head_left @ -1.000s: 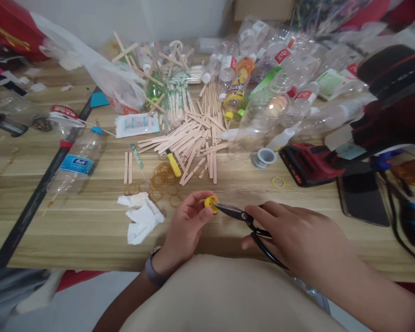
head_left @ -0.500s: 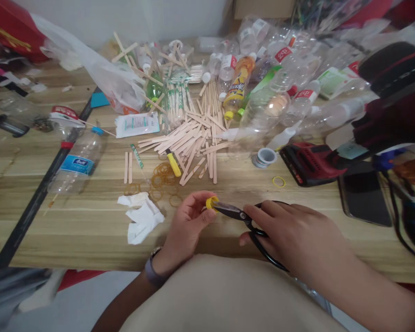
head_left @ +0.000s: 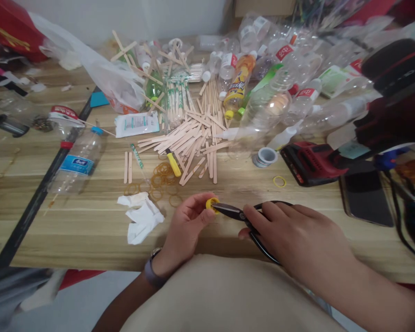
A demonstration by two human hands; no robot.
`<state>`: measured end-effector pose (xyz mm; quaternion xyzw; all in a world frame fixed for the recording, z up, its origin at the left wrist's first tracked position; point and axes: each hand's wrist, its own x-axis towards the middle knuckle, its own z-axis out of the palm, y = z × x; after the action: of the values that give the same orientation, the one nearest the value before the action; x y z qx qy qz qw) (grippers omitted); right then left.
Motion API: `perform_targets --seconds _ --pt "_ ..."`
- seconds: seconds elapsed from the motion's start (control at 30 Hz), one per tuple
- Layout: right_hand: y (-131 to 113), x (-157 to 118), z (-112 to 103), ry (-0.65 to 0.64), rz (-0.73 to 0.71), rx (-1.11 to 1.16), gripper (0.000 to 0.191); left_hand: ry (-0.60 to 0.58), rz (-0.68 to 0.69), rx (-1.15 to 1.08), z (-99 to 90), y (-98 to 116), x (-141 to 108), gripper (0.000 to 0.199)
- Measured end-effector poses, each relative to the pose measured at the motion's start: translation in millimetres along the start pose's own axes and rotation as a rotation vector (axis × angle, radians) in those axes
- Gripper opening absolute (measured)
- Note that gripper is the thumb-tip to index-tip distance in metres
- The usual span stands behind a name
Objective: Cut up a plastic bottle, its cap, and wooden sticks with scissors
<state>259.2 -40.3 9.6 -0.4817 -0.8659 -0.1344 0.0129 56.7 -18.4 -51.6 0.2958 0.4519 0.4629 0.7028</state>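
Note:
Between the thumb and fingers of my left hand (head_left: 188,223) is a small yellow bottle cap (head_left: 209,203), its hollow side turned toward the right. My right hand (head_left: 297,235) grips the black handles of a pair of scissors (head_left: 230,211). The tips of the blades reach into the cap; whether they cut its wall I cannot tell. Left of my left hand lies a crumpled white tissue (head_left: 143,219). Rubber bands (head_left: 163,175) and a yellow-handled screwdriver (head_left: 173,164) rest just beyond it.
Wooden craft sticks (head_left: 190,138) are heaped mid-table, with plastic bottles (head_left: 280,92) piled behind. On the right are a red and black power tool (head_left: 311,163), a phone (head_left: 366,193) and a yellow ring (head_left: 279,181). At left lies a blue-labelled bottle (head_left: 78,163).
My right hand has tilted the scissors slightly, and the handles look closer together. The cap has turned a little in my left hand. Everything on the table stays put.

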Motion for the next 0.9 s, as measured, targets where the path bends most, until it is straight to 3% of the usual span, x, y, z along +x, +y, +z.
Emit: perform_targets --seconds 0.17,0.37,0.53,0.7,0.9 --pt "4.2 -1.5 0.7 0.019 -0.047 0.000 0.012 -0.011 -0.023 -0.015 0.9 2.8 -0.1 0.040" --pt "6.5 -2.8 7.8 0.048 -0.048 0.100 0.051 -0.068 -0.036 0.046 -1.9 0.0 -0.1 0.038" --pt "12.2 -10.1 15.4 0.095 0.049 0.132 0.058 -0.026 -0.037 -0.020 -0.6 -1.5 0.6 0.039" --pt "20.0 -23.5 42.9 0.028 0.201 0.078 0.043 0.036 -0.102 -0.110 3.0 4.3 1.2 0.040" --pt "24.7 -33.0 51.9 -0.119 0.309 0.333 0.030 0.106 -0.143 -0.051 6.1 10.1 2.9 0.037"
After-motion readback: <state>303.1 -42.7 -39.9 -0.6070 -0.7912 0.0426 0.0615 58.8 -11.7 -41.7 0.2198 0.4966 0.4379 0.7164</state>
